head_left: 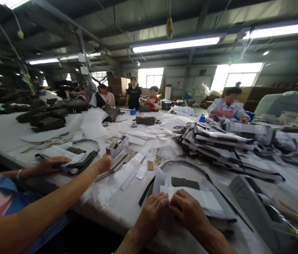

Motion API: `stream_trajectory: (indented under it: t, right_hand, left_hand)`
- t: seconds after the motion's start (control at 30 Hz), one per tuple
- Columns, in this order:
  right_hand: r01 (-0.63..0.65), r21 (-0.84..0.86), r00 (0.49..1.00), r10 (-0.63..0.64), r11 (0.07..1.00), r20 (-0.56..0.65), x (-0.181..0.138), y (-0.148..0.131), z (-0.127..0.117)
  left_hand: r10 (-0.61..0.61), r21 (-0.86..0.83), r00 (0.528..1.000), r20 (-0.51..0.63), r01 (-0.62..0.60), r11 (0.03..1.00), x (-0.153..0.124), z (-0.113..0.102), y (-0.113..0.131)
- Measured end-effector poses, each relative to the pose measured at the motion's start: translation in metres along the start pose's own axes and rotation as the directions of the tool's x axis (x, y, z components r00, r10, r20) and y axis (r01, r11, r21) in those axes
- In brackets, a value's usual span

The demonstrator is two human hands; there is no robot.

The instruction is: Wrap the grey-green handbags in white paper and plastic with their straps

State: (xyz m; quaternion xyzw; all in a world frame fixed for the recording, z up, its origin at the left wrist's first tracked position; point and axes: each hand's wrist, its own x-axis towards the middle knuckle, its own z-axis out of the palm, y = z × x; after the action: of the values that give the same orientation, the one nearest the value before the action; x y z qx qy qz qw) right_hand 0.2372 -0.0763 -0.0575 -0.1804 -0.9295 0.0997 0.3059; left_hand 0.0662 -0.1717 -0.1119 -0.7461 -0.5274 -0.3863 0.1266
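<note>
A dark olive handbag (185, 182) lies on the table right in front of me. Its long strap (203, 171) arches over the far side. Across the bag's front runs a white wrapping sheet (207, 201), and clear film shows around it. My left hand (151, 211) grips the near edge of this sheet with bent fingers. Close beside it, almost touching, my right hand (188, 208) has its fingers curled on the same edge. The fingertips are partly hidden, as is the lower part of the bag.
A grey tape dispenser (252, 208) stands to my right. Beyond the bag is a pile of wrapped bags (215, 144). At left, a co-worker's arm (67, 194) reaches toward another tape dispenser (120, 145). Paper strips (133, 173) and small brown tags (150, 165) lie between us.
</note>
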Motion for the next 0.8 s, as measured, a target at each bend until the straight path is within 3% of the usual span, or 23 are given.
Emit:
stream_trajectory:
  t: [0.2, 0.37, 0.47, 0.63, 0.8]
  right_hand:
    - [0.176, -0.157, 0.980, -0.188, 0.972, -0.062, -0.005, -0.006, 0.006]
    - [0.246, -0.240, 0.941, -0.291, 0.939, -0.175, -0.006, -0.009, 0.012]
    - [0.253, -0.262, 0.929, -0.310, 0.931, -0.204, -0.010, -0.009, 0.018]
    - [0.229, -0.256, 0.931, -0.288, 0.939, -0.224, -0.013, -0.009, 0.022]
    - [0.268, -0.167, 0.936, -0.298, 0.949, -0.187, -0.020, -0.010, 0.013]
  left_hand:
    - [-0.015, -0.032, 0.998, 0.058, 0.016, 0.999, -0.001, -0.002, -0.001]
    - [-0.050, -0.145, 0.990, 0.130, 0.069, 0.987, -0.001, -0.011, -0.003]
    - [-0.066, -0.113, 0.995, 0.068, 0.073, 0.991, 0.001, -0.007, -0.003]
    - [0.039, 0.039, 0.986, -0.159, -0.034, 0.999, 0.002, 0.007, 0.000]
    - [0.041, 0.132, 0.982, -0.185, -0.016, 0.991, -0.003, 0.021, 0.001]
